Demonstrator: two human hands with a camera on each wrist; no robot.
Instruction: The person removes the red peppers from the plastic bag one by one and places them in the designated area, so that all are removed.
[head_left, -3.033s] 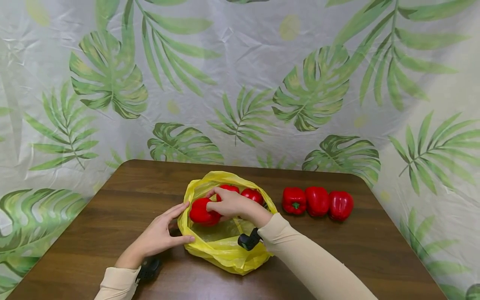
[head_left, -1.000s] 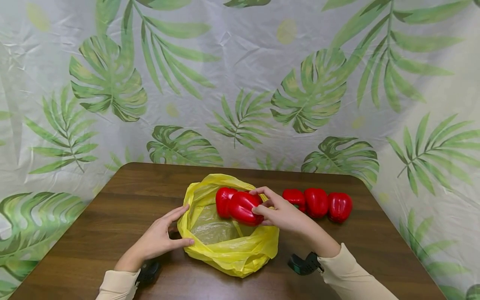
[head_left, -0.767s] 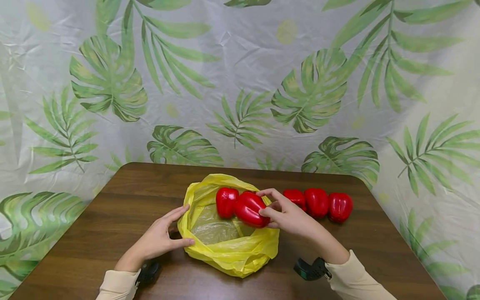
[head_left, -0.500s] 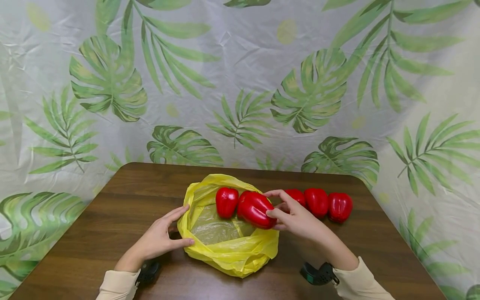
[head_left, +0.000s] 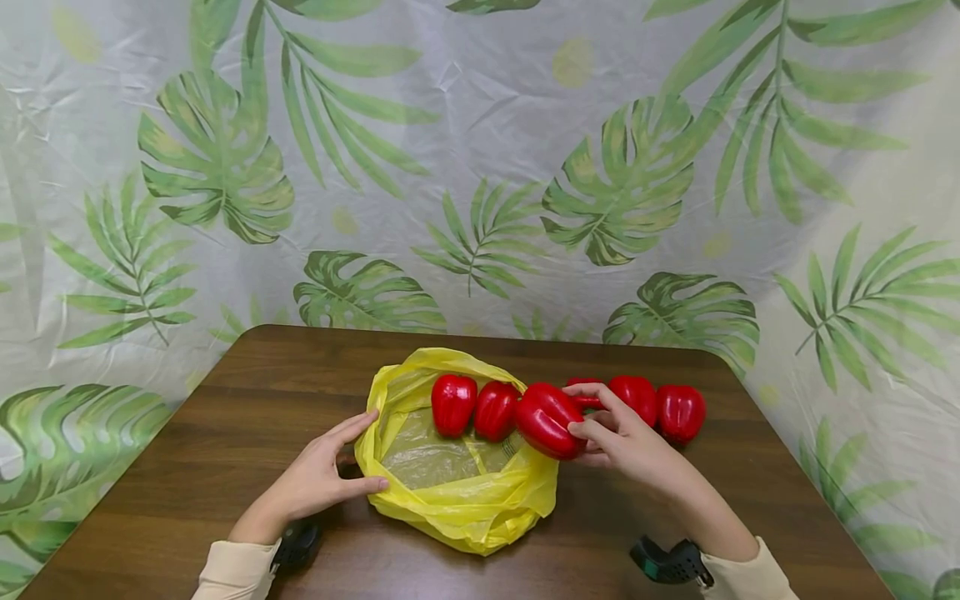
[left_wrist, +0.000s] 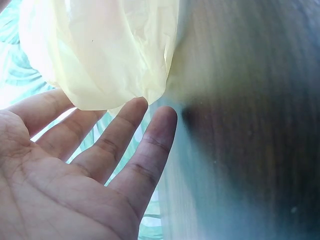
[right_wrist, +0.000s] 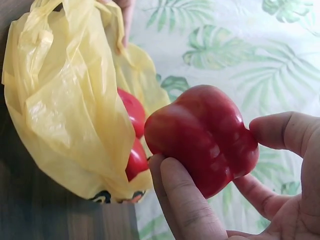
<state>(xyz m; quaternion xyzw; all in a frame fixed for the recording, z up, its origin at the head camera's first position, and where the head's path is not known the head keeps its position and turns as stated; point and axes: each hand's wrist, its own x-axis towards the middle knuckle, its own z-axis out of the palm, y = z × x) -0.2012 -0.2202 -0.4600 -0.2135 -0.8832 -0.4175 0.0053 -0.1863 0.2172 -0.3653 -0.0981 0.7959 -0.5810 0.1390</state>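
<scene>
Over the right rim of the yellow plastic bag (head_left: 480,508), my right hand (head_left: 626,433) grips a red bell pepper (head_left: 550,421). The right wrist view shows thumb and fingers around that bell pepper (right_wrist: 205,140), raised beside the bag (right_wrist: 65,110). Two more red peppers, a left one (head_left: 453,405) and a right one (head_left: 496,411), lie inside the open bag toward the back. At the bag's left side, my left hand (head_left: 311,479) touches the rim with spread, nearly straight fingers. Its fingertips meet the thin plastic (left_wrist: 115,55) in the left wrist view.
To the right of the bag three red peppers stand in a row, the middle one (head_left: 632,402) and the right one (head_left: 680,413) showing well, the left one mostly behind my right hand. All rest on a brown wooden table (head_left: 247,400) before a leaf-patterned cloth (head_left: 480,150).
My right hand has carried the held bell pepper from the bag's left side rightward to its right rim, uncovering the second pepper inside. My left hand has stayed at the bag.
</scene>
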